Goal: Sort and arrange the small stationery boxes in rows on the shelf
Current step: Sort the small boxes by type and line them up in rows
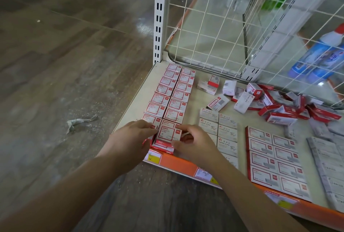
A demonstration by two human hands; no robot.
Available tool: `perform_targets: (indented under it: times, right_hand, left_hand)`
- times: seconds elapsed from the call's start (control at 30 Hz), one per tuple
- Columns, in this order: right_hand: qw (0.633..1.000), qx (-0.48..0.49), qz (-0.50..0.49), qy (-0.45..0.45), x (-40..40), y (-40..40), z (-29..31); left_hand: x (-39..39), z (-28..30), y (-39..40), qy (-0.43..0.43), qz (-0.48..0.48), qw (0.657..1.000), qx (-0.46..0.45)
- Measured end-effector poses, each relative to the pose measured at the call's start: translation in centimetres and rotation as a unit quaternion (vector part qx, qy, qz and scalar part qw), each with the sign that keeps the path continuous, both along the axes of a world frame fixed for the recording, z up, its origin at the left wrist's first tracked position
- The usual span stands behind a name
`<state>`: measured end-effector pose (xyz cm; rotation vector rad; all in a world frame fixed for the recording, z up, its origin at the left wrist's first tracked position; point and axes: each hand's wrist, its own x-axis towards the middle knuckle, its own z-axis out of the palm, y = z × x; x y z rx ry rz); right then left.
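Two rows of red-and-white paper clip boxes (173,92) run from the shelf's back left corner to its front edge. At the front end, my left hand (130,136) and my right hand (193,142) hold a tilted red-and-white box (168,133) between them, fingers curled on its left and right sides. It sits on top of other boxes at the front of the right row. White paper clip boxes (218,125) form two short rows to the right. Larger red-bordered boxes (273,155) lie in two rows further right. A loose heap of boxes (279,105) lies near the back.
The cream shelf (137,99) has an orange front strip (178,162) with price tags. A white wire grid (242,26) closes the back, with blue bottles (320,54) behind it. A slotted white upright (160,17) stands at the back left corner. Grey packets (327,159) lie far right. Wooden floor to the left.
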<state>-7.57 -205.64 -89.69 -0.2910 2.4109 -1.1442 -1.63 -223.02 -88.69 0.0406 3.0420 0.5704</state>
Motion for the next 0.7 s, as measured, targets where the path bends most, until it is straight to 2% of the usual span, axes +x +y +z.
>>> perform_targets:
  times: [0.33,0.7]
  right_hand:
    - [0.998,0.016,0.042,0.039,0.8,-0.3,0.5]
    - [0.995,0.029,0.067,0.061,1.0,-0.4,1.4]
  left_hand:
    - [-0.6,0.7,-0.1,-0.036,-0.033,0.997,-0.055]
    - [-0.9,1.2,0.2,-0.028,-0.045,0.996,-0.073]
